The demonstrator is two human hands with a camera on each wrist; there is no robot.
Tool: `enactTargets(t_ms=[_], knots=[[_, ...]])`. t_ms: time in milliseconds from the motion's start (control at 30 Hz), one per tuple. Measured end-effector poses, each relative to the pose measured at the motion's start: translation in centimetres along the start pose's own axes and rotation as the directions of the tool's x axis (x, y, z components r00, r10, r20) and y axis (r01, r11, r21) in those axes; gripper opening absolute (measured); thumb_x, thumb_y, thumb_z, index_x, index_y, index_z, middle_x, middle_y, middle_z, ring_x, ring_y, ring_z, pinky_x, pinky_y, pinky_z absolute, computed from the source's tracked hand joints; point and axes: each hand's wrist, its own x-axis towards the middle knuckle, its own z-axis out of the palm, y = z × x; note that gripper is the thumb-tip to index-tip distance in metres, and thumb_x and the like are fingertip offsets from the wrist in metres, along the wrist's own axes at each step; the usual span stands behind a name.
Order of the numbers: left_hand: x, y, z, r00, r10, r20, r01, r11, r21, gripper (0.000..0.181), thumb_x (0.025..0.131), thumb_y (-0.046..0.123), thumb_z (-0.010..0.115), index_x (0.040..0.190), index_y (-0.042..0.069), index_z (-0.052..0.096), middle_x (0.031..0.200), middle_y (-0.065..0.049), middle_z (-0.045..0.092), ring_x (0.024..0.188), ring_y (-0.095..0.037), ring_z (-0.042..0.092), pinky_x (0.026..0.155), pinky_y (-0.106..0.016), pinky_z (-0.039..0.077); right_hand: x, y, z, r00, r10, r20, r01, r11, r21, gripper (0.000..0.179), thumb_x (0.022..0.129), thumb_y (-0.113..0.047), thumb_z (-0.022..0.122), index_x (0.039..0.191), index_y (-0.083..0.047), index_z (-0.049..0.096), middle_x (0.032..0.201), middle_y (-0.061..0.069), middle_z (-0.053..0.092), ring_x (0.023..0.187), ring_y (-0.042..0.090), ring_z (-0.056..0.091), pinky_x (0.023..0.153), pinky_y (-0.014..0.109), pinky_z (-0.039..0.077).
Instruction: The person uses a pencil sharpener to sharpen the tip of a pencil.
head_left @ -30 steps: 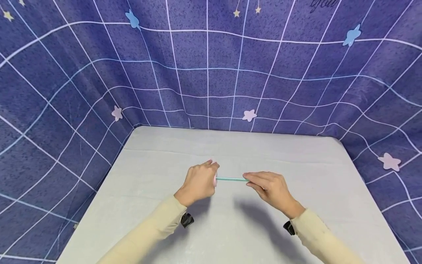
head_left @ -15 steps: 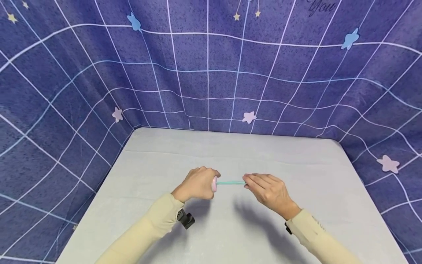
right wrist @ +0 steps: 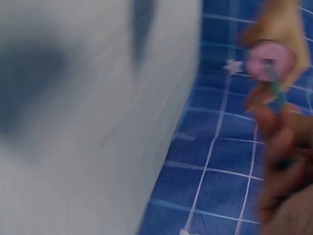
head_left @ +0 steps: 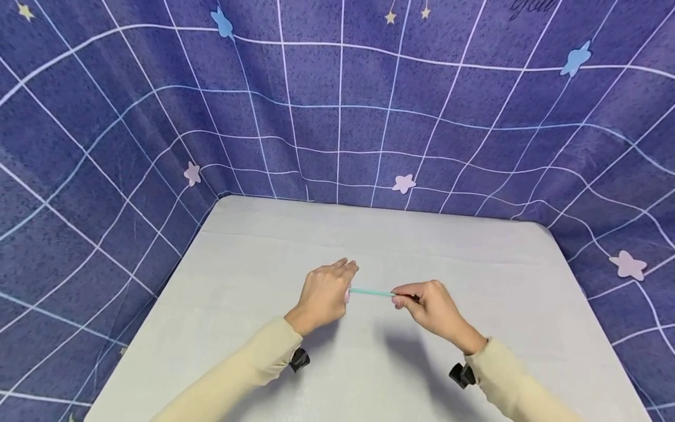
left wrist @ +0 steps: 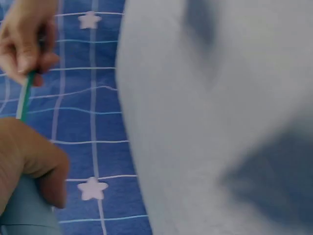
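In the head view my left hand [head_left: 323,296] holds what looks like a round pencil sharpener, mostly hidden by the hand. Its pink face [right wrist: 257,63] shows in the right wrist view, its blue-grey body [left wrist: 27,208] in the left wrist view. A thin green pencil [head_left: 371,292] runs level from the hole in the pink face to my right hand [head_left: 437,310]. Thumb and curled fingers of the right hand pinch the pencil near its other end, and a dark bit shows beside them. The tip inside the sharpener is hidden. Both hands are above the table.
A white-covered table [head_left: 263,234] lies beneath the hands and bears their shadows. Purple-blue curtain cloth [head_left: 364,129] with grid lines and stars surrounds its back and sides. Black wrist cameras sit under the left [head_left: 299,359] and right [head_left: 462,375] cuffs.
My right hand has rolled round the pencil, from fingers laid over it to a curled pinch. The left hand tilted, then turned back, still holding the sharpener. The head view shifted slightly.
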Motion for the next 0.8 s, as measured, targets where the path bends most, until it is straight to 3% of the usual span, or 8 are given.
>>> enactTargets(t_ms=[67, 133, 200, 267, 433, 567, 633, 800], knots=[[-0.3, 0.1, 0.6, 0.995, 0.055, -0.088, -0.046, 0.994, 0.100, 0.047, 0.068, 0.007, 0.074, 0.115, 0.008, 0.067, 0.118, -0.004, 0.068, 0.112, -0.019, 0.064, 0.089, -0.032, 0.053, 0.3, -0.1, -0.5, 0.960, 0.233, 0.158, -0.266, 0.935, 0.236, 0.017, 0.089, -0.011, 0.065, 0.091, 0.003, 0.073, 0.067, 0.000, 0.070, 0.044, -0.002, 0.045, 0.037, 0.015, 0.033], [-0.5, 0.1, 1.0, 0.979, 0.118, -0.166, -0.085, 0.978, 0.191, 0.046, 0.069, 0.007, 0.072, 0.115, 0.007, 0.067, 0.120, -0.005, 0.067, 0.113, -0.020, 0.063, 0.090, -0.033, 0.053, 0.5, 0.1, -0.9, 0.872, 0.378, 0.312, -0.477, 0.801, 0.363, 0.021, 0.090, -0.011, 0.063, 0.094, 0.009, 0.071, 0.066, -0.001, 0.070, 0.040, 0.001, 0.045, 0.036, 0.016, 0.031], [-0.6, 0.1, 1.3, 0.962, 0.167, -0.217, -0.110, 0.961, 0.252, 0.044, 0.071, 0.005, 0.068, 0.115, 0.006, 0.066, 0.120, -0.006, 0.067, 0.113, -0.021, 0.063, 0.089, -0.033, 0.053, 0.7, 0.6, -1.1, 0.810, 0.430, 0.398, -0.575, 0.715, 0.398, 0.025, 0.090, -0.011, 0.063, 0.098, 0.012, 0.069, 0.067, -0.001, 0.071, 0.042, 0.003, 0.049, 0.037, 0.016, 0.031], [-0.7, 0.1, 1.5, 0.955, 0.189, -0.230, -0.122, 0.953, 0.277, 0.044, 0.072, 0.004, 0.067, 0.116, 0.004, 0.066, 0.120, -0.008, 0.067, 0.112, -0.022, 0.064, 0.089, -0.034, 0.053, 0.8, 0.9, -1.0, 0.798, 0.436, 0.416, -0.589, 0.711, 0.385, 0.025, 0.090, -0.012, 0.063, 0.099, 0.011, 0.069, 0.070, 0.000, 0.072, 0.044, 0.005, 0.053, 0.037, 0.017, 0.032], [-0.5, -0.2, 1.4, 0.979, 0.131, -0.156, -0.091, 0.966, 0.241, 0.049, 0.070, 0.009, 0.074, 0.118, 0.001, 0.064, 0.121, -0.012, 0.066, 0.115, -0.024, 0.062, 0.091, -0.035, 0.053, 0.7, 1.1, -0.3, 0.905, 0.349, 0.243, -0.408, 0.875, 0.260, 0.024, 0.089, -0.016, 0.066, 0.103, 0.003, 0.071, 0.082, 0.011, 0.074, 0.058, 0.006, 0.062, 0.045, 0.021, 0.044], [0.2, -0.6, 0.7, 0.996, 0.042, -0.078, -0.030, 0.988, 0.154, 0.052, 0.068, 0.013, 0.077, 0.118, 0.002, 0.064, 0.121, -0.011, 0.066, 0.116, -0.025, 0.061, 0.093, -0.035, 0.051, 0.2, 0.9, 0.4, 0.994, 0.098, -0.041, -0.100, 0.993, -0.055, 0.027, 0.082, -0.017, 0.073, 0.106, -0.005, 0.073, 0.090, 0.006, 0.074, 0.062, 0.001, 0.059, 0.053, 0.022, 0.049], [0.6, -0.8, 0.3, 0.999, 0.007, -0.042, -0.002, 0.994, 0.107, 0.051, 0.068, 0.012, 0.076, 0.116, 0.003, 0.065, 0.120, -0.010, 0.067, 0.116, -0.024, 0.061, 0.093, -0.034, 0.051, 0.0, 0.9, 0.8, 0.983, -0.076, -0.168, 0.030, 0.964, -0.264, 0.028, 0.080, -0.019, 0.075, 0.106, -0.009, 0.073, 0.094, 0.003, 0.074, 0.066, 0.005, 0.063, 0.058, 0.025, 0.052], [1.6, -1.1, -0.8, 0.998, -0.044, 0.050, 0.046, 0.998, -0.032, 0.039, 0.069, 0.008, 0.069, 0.108, 0.005, 0.069, 0.114, -0.008, 0.070, 0.110, -0.024, 0.065, 0.080, -0.036, 0.056, 0.0, 1.4, 1.0, 0.865, -0.419, -0.278, 0.188, 0.782, -0.594, 0.028, 0.094, -0.030, 0.059, 0.109, -0.010, 0.072, 0.099, 0.003, 0.074, 0.086, 0.021, 0.070, 0.073, 0.038, 0.056]])
